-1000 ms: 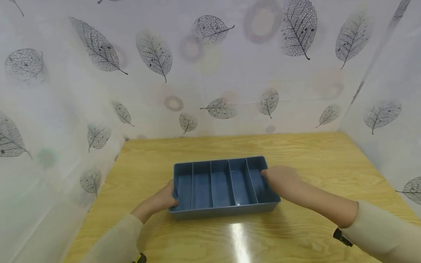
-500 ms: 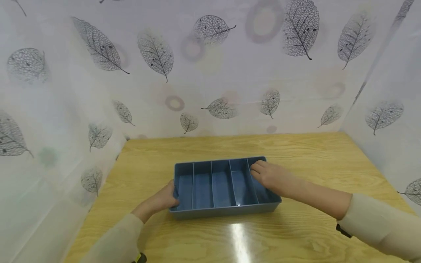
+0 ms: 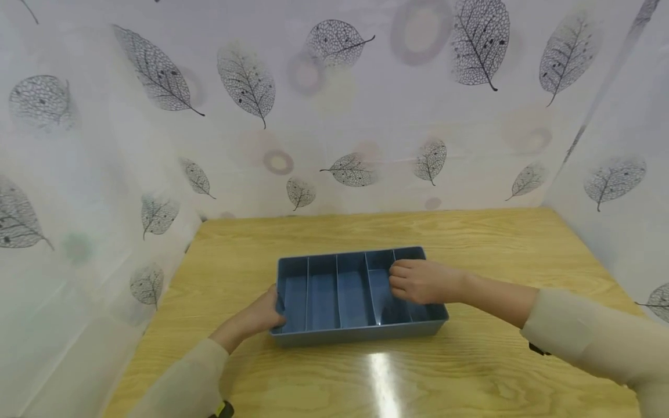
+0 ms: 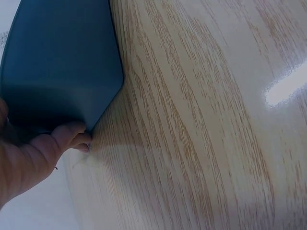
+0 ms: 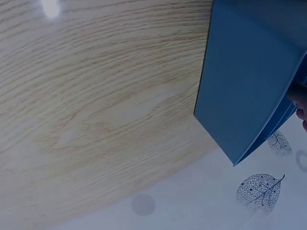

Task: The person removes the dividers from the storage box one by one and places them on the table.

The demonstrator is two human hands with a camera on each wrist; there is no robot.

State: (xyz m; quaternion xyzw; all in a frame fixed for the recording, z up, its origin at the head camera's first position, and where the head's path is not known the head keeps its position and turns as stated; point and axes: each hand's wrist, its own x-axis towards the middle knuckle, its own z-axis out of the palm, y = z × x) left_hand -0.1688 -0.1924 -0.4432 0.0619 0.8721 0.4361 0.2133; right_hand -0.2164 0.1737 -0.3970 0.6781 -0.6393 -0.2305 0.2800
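A blue-grey tray (image 3: pixel 360 335) with thin upright dividers across it sits on the wooden table, its compartments bare inside where they show. My left hand (image 3: pixel 259 313) grips the tray's left end wall, thumb over the rim on the inner side. In the left wrist view that left hand (image 4: pixel 38 153) holds the tray's lower corner (image 4: pixel 62 62). My right hand (image 3: pixel 420 280) reaches in over the right end, fingers curled down over the rightmost divider (image 3: pixel 394 255); its thumb is hidden. The right wrist view has only some fingers (image 5: pixel 303 103) inside the tray's rim (image 5: pixel 268 120).
The wooden table (image 3: pixel 496 244) stretches around the tray on all sides. A pale leaf-printed sheet (image 3: pixel 334 116) hangs along the back and both sides. Light glares off the tabletop in front of the tray.
My right hand has left the tray's right end wall and moved left over the rightmost divider, fingers curling down. My left hand keeps its hold; the tray stays in place.
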